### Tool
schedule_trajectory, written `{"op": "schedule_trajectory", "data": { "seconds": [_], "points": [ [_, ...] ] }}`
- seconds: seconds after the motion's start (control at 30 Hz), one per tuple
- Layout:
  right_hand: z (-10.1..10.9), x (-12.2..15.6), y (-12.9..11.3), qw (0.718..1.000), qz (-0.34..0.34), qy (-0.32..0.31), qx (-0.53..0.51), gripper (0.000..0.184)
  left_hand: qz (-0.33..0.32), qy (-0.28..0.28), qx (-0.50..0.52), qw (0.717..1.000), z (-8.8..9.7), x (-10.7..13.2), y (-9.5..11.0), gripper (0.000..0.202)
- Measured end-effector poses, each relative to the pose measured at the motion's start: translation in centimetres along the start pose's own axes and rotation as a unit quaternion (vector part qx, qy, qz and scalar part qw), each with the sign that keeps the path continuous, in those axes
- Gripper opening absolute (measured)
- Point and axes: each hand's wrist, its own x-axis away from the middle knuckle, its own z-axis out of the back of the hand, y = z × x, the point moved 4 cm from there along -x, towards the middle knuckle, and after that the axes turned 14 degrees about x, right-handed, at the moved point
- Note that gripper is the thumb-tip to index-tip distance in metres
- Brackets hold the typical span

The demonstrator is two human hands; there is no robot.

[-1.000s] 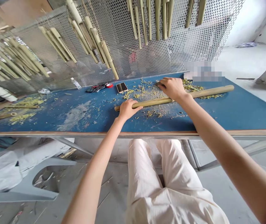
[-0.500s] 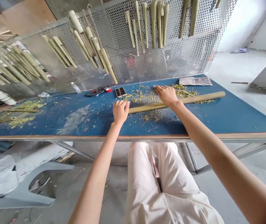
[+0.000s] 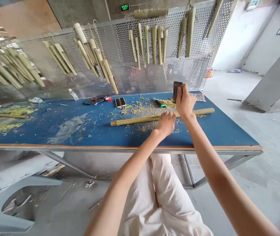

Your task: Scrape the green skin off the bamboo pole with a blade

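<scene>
A long bamboo pole lies across the blue table, with a cut end at the left and its other end towards the right. My left hand is closed over the middle of the pole, its fingers curled on the near side. Above the pole, my right hand grips a dark, flat rectangular piece, held upright between thumb and fingers; whether it is sandpaper or a scraper I cannot tell. Behind the pole, a green-and-black handled tool rests among yellow-green shavings.
A phone, red tape roll, dark tools and a small clear bottle stand or lie at the back. Bamboo pieces hang on the perforated metal panel. Folded paper lies at the back right.
My right hand has picked up the dark rectangular piece and raised it. My left hand has moved from the pole's left end to its middle. The view has shifted right.
</scene>
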Motion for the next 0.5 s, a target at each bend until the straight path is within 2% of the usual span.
{"op": "schedule_trajectory", "data": {
  "seconds": [0.07,0.13,0.27,0.37,0.5],
  "points": [
    [0.4,-0.2,3.3,1.000,0.004,0.021,0.004,0.059,0.022,-0.017,0.013,1.000,-1.4,-2.2,1.5,0.042],
    [0.1,-0.4,7.3,1.000,-0.019,0.018,0.014,0.057,0.025,-0.034,0.019,0.999,-2.4,-4.1,2.3,0.044],
    [-1.1,0.3,14.4,0.982,-0.185,0.035,0.014,0.057,0.020,-0.079,0.016,0.997,-3.7,-6.8,2.2,0.044],
    [-1.3,1.6,16.6,0.962,-0.266,0.063,0.020,0.063,0.011,-0.089,0.016,0.996,-3.9,-7.8,1.8,0.047],
    [-1.4,2.6,18.0,0.952,-0.292,0.081,0.042,0.070,0.012,-0.120,0.029,0.992,-3.9,-8.2,1.6,0.042]
  ]
}}
